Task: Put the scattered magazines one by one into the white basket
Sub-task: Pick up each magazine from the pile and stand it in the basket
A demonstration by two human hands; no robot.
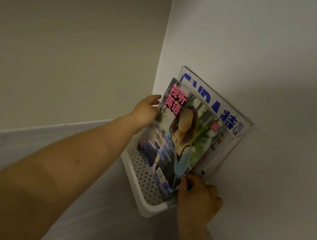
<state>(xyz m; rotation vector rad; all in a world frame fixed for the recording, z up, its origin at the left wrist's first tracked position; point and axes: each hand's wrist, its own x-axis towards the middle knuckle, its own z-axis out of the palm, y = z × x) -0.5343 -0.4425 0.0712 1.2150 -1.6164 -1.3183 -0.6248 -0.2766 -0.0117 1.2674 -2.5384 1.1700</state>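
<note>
**Magazines Standing in the Corner Basket**

A white basket sits on the pale floor in the corner where the left wall meets the right wall; its inner face is perforated with small dark holes, and its rim is plain and rounded. Several magazines stand in it, tilted and leaning back toward the right wall; rearmost is a white magazine with large blue lettering, its top edge against the wall; in front of it shows a strip of a middle magazine with red marks, mostly covered.

The front magazine, with pink characters and a figure on its cover, lies over the others; its lower end is down inside the basket, though whether it touches the bottom cannot be told. The left hand grasps its upper left edge, fingers hidden behind the cover; the right hand has its fingers curled at the lower right corner, pinching the cover beside the basket's near end. Both forearms reach in from below; a light baseboard runs along the left wall.
</note>
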